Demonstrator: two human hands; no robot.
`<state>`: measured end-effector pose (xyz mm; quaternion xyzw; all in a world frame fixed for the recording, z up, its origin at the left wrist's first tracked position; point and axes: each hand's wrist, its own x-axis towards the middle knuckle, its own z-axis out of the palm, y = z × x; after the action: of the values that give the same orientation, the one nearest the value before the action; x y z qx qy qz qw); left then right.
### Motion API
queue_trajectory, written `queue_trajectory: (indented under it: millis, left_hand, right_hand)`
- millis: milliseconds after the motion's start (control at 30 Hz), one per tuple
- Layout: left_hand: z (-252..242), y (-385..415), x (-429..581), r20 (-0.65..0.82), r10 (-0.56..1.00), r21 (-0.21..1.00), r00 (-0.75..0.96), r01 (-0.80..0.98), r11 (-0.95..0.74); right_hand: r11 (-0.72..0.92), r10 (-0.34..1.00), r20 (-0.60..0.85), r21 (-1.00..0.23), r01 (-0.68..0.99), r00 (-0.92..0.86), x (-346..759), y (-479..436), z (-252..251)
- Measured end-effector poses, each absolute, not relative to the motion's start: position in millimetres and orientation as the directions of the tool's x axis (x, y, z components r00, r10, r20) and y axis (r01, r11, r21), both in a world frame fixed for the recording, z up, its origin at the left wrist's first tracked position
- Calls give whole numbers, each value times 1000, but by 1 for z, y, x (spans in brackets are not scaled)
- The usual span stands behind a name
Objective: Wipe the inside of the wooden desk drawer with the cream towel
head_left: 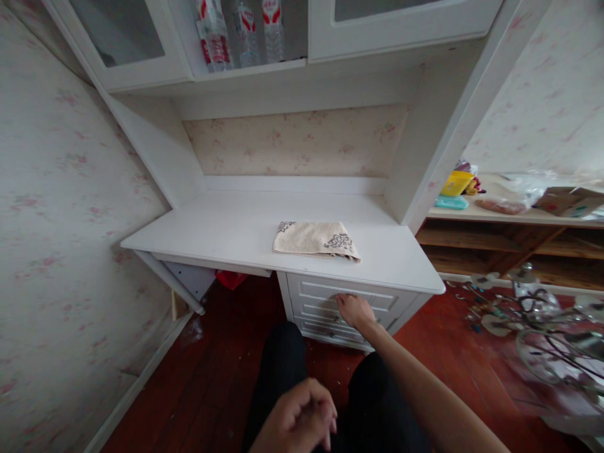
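My right hand (355,309) reaches down to the front of the top drawer (311,290) in the white desk, fingers closed at the spot where its knob sits; the knob itself is hidden by them. A lower drawer knob (336,319) shows just beneath. My left hand (302,415) hovers over my lap with its fingers curled in and nothing visible in it. On the desktop (236,220) above the drawers lies a folded beige cloth (314,239) with dark scroll patterns at its corners.
Several plastic bottles (245,31) stand in the open cabinet section overhead. To the right, a low wooden shelf (472,239) bears a yellow container (457,184) and plastic bags. A chandelier (533,314) with glass pieces lies on the red floor. Something red (229,279) sits under the desk.
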<state>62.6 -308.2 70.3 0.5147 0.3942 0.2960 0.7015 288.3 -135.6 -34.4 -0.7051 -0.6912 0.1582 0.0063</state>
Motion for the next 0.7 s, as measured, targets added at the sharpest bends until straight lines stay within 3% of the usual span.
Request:
queue_trajectory:
  millis: [133,233,300,367,433,500,567,700]
  left_hand:
    - [95,-228,55,-45,928,989,369,148,-11]
    - [101,-144,59,80,943,928,323,322,-189]
    - [99,-86,69,166,929,807,331,495,-321]
    - [97,-34,82,238,899,599,367,674,-433]
    - [96,8,93,259,878,528,403,702,-478]
    - [96,40,101,245,844,313,477,785,-534]
    - [96,62,106,192,857,192,479,838,-511]
    - [91,88,111,55,860,155,508,846,-510]
  right_hand:
    - [-20,977,-210,-234,972,-30,283,-169,-34]
    - [22,972,-221,-259,966,-82,280,-205,-34]
    - [29,966,-240,-269,963,-97,277,-228,-33]
    - [27,964,-246,-291,956,-102,274,-247,-31]
    - [17,967,-236,-329,944,-99,270,-263,-30]
    - [-6,971,-225,-352,936,-78,267,-276,-30]
    - [-20,974,-217,-357,934,-63,262,-288,-30]
    - [-35,959,-277,-347,937,-67,254,-307,-32]
